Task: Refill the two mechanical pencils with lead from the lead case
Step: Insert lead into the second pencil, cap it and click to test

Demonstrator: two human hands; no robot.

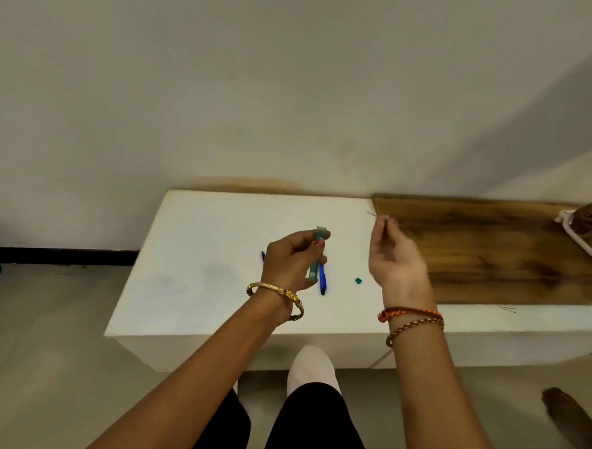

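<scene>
Left hand (291, 262): raised over the white rectangular table (218, 241), fingers curled round an upright translucent green plastic lead case (317, 256); contents not discernible. Right hand (394, 255): lifted, palm inward, fingertips pinching a thin grey lead (373, 214). On table: blue plastic mechanical pencil (323, 280), second blue pencil (262, 256) mostly hidden, small green cap (359, 281). No legible writing.

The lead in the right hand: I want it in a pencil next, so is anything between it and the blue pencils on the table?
Yes. The left hand, gripping the lead case, hangs over both blue pencils, covering most of them. The right hand pinches the lead off to the side.
</scene>
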